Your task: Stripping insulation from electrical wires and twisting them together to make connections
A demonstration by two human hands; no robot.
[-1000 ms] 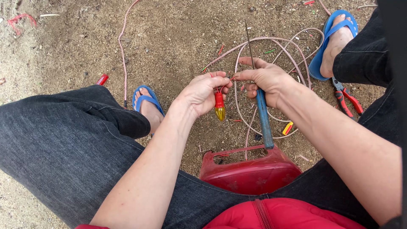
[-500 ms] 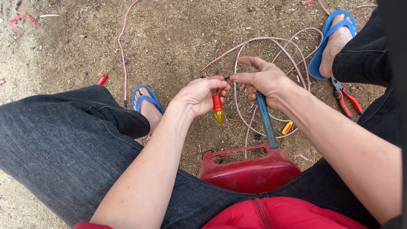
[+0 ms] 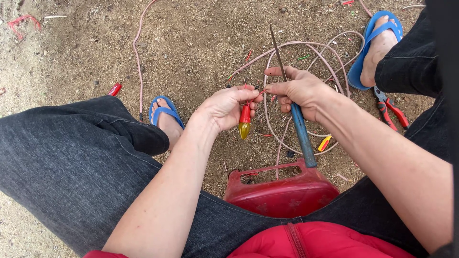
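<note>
My left hand [image 3: 228, 106] pinches a small red lamp holder with a yellow bulb [image 3: 245, 123] that hangs down below the fingers. Thin red wire ends stick out between the two hands. My right hand [image 3: 297, 90] grips a screwdriver with a blue handle [image 3: 302, 136]; its metal shaft [image 3: 276, 48] points up and away, and the thumb and forefinger of that hand touch the wire ends beside my left fingertips. Both hands meet above the dirt ground between my knees.
A pink cable [image 3: 306, 45] lies coiled on the dirt beyond the hands. Red-handled pliers [image 3: 389, 111] rest by my right foot in a blue sandal [image 3: 370, 45]. My left foot wears another blue sandal [image 3: 165, 112]. A red plastic stool [image 3: 279, 188] is under me.
The hands have stayed together with little shift. The screwdriver shaft has tilted slightly, and the bulb hangs a little lower under my left hand.
</note>
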